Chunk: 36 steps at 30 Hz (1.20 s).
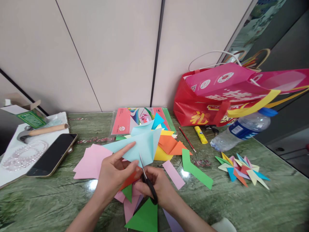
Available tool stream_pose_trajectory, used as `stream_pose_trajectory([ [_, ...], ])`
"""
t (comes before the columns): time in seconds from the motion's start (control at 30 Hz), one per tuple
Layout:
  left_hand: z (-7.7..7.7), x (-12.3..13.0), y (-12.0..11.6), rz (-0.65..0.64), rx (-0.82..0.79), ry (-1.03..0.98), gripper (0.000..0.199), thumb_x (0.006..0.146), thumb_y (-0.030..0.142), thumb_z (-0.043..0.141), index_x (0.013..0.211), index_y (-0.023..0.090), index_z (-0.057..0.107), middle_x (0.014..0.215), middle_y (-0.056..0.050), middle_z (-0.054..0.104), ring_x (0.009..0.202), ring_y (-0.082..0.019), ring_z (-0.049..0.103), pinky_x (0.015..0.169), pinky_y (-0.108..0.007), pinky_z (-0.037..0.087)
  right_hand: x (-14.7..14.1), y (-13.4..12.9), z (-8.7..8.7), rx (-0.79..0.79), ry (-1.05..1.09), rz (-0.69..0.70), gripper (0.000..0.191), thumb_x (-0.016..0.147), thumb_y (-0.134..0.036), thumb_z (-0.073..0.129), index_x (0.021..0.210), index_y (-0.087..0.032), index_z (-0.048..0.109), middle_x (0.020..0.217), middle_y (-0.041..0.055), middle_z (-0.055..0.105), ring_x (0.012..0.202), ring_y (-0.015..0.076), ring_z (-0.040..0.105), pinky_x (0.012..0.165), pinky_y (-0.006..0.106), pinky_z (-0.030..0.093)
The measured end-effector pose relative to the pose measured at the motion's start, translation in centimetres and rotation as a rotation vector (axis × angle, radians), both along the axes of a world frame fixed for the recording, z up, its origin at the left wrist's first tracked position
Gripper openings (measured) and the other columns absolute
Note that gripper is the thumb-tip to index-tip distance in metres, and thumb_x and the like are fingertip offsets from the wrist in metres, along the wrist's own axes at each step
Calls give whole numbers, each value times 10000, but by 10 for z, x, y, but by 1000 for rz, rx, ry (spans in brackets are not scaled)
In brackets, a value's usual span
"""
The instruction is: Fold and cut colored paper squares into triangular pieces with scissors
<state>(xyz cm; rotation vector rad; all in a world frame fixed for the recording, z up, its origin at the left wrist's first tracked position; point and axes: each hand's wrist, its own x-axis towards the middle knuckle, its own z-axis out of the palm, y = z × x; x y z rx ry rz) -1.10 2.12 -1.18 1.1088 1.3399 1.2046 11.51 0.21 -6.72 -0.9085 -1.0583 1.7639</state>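
A marbled green counter [241, 209] runs beneath a red bag [205, 106]. Left of the bag and nearer, light-blue paper [146, 148] is held above the counter. Nearer still than the bag, the person's left hand [112, 170] pinches this paper; the right hand [158, 185] has fingers curled around scissors [145, 177], blades against the paper. Just before the bag lies a glue stick [201, 135].

two bare hands [109, 172], slim fingers [123, 150], uncovered wrists [96, 195], bare forearms [83, 212]
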Motion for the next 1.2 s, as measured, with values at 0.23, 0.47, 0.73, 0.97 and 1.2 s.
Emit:
stream_pose_trajectory([
  [0.23, 2, 0, 0, -1, -5, 3, 545, 580, 222, 696, 1116, 141, 637, 420, 80, 440, 400, -70, 362, 372, -184, 306, -1, 0, 0, 5, -15, 8, 392, 513, -419, 791, 637, -162, 522, 492, -70, 464, 430, 61, 355, 421, 194, 287],
  [0.47, 3, 1, 0, 7, 0, -13, 536, 577, 206, 696, 1105, 139, 645, 429, 75, 445, 406, -70, 384, 379, -180, 332, -2, 0, 3, 2, -37, 2, 364, 568, -430, 753, 644, -157, 523, 452, -69, 472, 388, 57, 372, 396, 189, 278],
  [0.73, 2, 2, -1, 10, 17, -64, 504, 575, 178, 704, 1076, 150, 661, 440, 77, 451, 421, -64, 385, 378, -162, 340, -2, 1, -1, -4, -55, -20, 354, 549, -401, 768, 632, -155, 527, 449, -63, 494, 360, 56, 389, 374, 183, 301],
  [0.97, 1, -1, -1, -4, 6, -22, 538, 592, 188, 707, 1123, 143, 631, 442, 61, 540, 440, -96, 503, 422, -180, 416, -2, 0, -3, -9, -80, -24, 337, 570, -395, 750, 645, -153, 528, 444, -57, 506, 354, 65, 411, 363, 179, 301],
  [1.2, -1, 0, -3, -98, -42, -23, 556, 610, 189, 691, 1154, 118, 600, 461, 43, 619, 451, -107, 567, 452, -180, 451, -1, 1, -2, -8, 61, -26, 304, 548, -255, 785, 657, -160, 517, 565, -69, 459, 493, 67, 396, 459, 174, 346],
])
